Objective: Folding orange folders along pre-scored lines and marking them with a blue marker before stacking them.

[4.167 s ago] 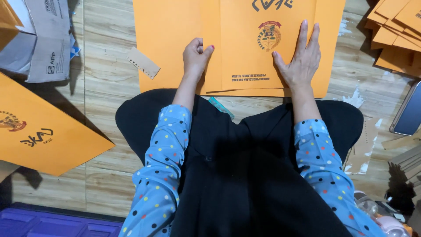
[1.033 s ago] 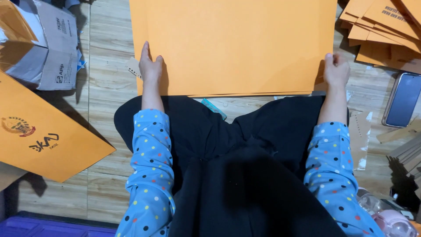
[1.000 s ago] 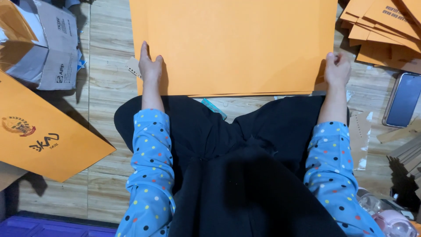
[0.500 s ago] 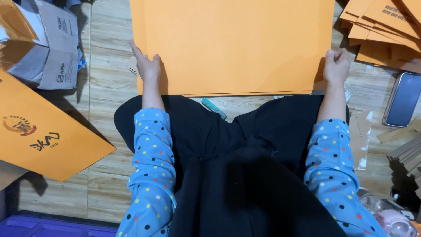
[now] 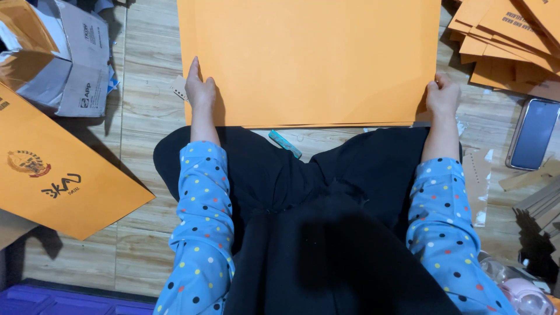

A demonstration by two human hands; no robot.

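A large orange sheet is laid flat on the floor in the upper middle of the frame. Its lower left corner is pressed by the flat, open left hand, and its right edge is pinched by the curled right hand, probably to keep it squared.

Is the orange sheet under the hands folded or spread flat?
Spread flat: the orange sheet lies smooth on the floor, no crease visible.
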